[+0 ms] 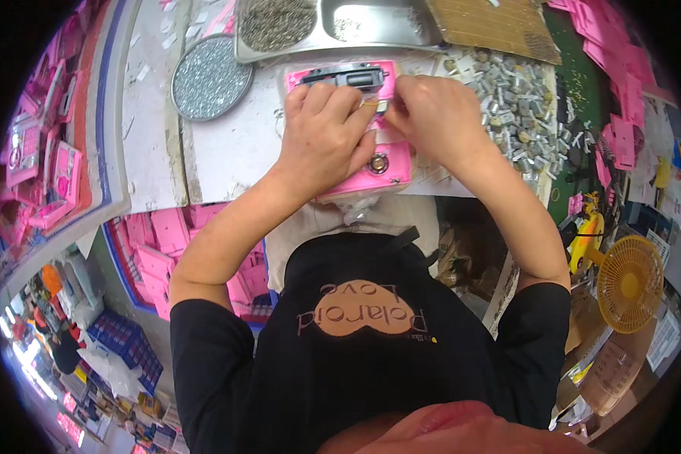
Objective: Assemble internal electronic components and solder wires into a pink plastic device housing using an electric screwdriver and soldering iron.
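Observation:
A pink plastic housing [346, 186] lies on the white worktop in front of me, with a black and grey mechanism [359, 79] at its far end. Nearer to me, a round metal part [378, 163] is set into the pink plastic. My left hand [319, 136] is closed over the housing's left side, its fingers curled across the plastic. At the right edge, my right hand [440, 121] is pinched beside a small white piece [382, 107] and a thin yellow wire. What sits between those fingertips is hidden.
A round dish [175, 97] of small silver pieces stands left; a steel tray [319, 30] holding small parts is beyond. Small metal cylinders [518, 113] are heaped right, beside cardboard [499, 29]. Pink housings [155, 265] fill a crate below. A yellow fan [629, 284] stands far right.

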